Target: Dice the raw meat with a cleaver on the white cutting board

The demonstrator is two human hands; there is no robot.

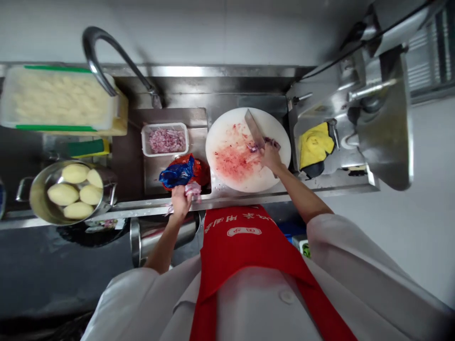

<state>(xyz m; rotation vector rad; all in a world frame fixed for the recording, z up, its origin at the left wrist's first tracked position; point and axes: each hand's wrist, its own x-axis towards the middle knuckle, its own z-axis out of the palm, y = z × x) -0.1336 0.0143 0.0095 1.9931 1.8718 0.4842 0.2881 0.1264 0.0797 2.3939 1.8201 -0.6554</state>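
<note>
My right hand point(271, 157) is closed round the handle of a kitchen knife point(253, 127) with a broad blade. Its blade lies across a round white cutting board point(227, 124), tip toward the wall. Dark reddish meat scraps point(273, 143) sit beside the knife, and red stains cover the board's middle. At the sink's front edge, my left hand point(180, 202) grips pale pink raw meat point(193, 189) that sticks out on both sides of the fingers. Just beyond it are a blue plastic bag point(177, 173) and a red plastic bag point(202, 171).
A white basket point(145, 142) of chopped pink meat stands in the sink point(151, 182). Above it curves a tap point(117, 52). Farther left are a pot point(39, 199) of peeled potatoes and a lidded tub point(122, 113). A metal machine point(386, 123) and yellow cloth point(315, 144) are right.
</note>
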